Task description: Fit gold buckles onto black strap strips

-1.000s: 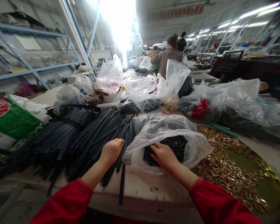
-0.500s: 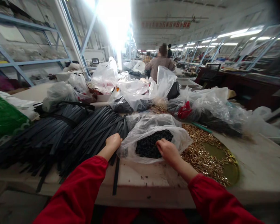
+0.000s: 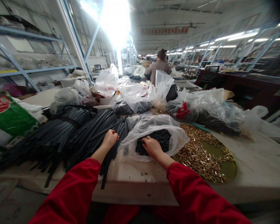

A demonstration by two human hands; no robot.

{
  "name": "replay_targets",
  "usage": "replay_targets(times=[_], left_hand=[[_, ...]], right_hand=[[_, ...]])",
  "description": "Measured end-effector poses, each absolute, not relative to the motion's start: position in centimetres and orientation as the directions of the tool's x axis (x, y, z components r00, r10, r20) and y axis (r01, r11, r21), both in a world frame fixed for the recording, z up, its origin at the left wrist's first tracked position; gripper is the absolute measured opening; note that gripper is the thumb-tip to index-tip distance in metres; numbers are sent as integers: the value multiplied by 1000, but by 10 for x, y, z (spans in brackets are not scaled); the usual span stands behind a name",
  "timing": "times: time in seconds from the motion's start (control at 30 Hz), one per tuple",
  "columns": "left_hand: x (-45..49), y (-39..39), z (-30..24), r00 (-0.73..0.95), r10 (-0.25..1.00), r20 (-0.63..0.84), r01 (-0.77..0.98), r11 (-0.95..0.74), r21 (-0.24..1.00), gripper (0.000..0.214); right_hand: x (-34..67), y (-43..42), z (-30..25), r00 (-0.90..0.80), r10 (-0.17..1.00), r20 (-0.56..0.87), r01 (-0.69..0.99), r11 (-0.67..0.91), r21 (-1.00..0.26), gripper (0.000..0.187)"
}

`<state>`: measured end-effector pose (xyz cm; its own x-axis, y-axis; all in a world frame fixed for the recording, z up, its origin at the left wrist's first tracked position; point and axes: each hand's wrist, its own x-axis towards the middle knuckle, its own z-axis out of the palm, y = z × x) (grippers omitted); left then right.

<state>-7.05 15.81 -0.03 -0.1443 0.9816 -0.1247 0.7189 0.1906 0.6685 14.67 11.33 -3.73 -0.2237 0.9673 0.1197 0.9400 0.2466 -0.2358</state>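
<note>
My left hand (image 3: 110,139) is closed, thumb and fingers pinched together, above the right end of a bundle of flat black straps (image 3: 93,133). One strap (image 3: 104,175) runs from below this hand over the table's front edge and seems to be in its grip, though the fingers hide the hold. A clear plastic bag (image 3: 128,146) lies open beside it, full of small black pieces (image 3: 162,138). Over the bag's mouth, my right hand (image 3: 152,146) dips its curled fingertips into the pieces. What lies between those fingertips is hidden.
To the right, a round gold-coloured tray (image 3: 232,168) bears many small gold metal buckles (image 3: 196,155). Behind are filled plastic bags (image 3: 207,102) and a red item (image 3: 182,111). A green-and-white package (image 3: 21,118) stands left. Farther back is a person (image 3: 159,70).
My right hand has moved left across the black pieces. My left hand has shifted left and slightly up, away from the bag's rim, and the hanging strap has moved left too. The view tilted slightly.
</note>
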Motion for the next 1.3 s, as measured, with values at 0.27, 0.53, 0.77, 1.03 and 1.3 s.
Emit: replay_targets(times=[0.27, 0.53, 0.77, 1.03, 1.3], left_hand=[[-34, 42, 12, 301, 820, -487, 259, 421, 869, 27], [-7, 11, 2, 541, 596, -594, -43, 724, 688, 29], [1, 12, 6, 609, 507, -610, -31, 784, 620, 23], [-20, 22, 24, 490, 724, -485, 417, 294, 860, 27], [-8, 2, 0, 583, 529, -617, 272, 589, 761, 30]], right_hand=[[163, 93, -38, -146, 979, 143, 855, 198, -480, 7], [171, 8, -35, -80, 973, -217, -11, -218, -976, 25], [175, -8, -47, 79, 914, -397, -322, -353, -878, 26], [169, -10, -48, 137, 917, -376, -326, -316, -891, 15], [166, -18, -52, 88, 908, -409, -394, -346, -852, 30]])
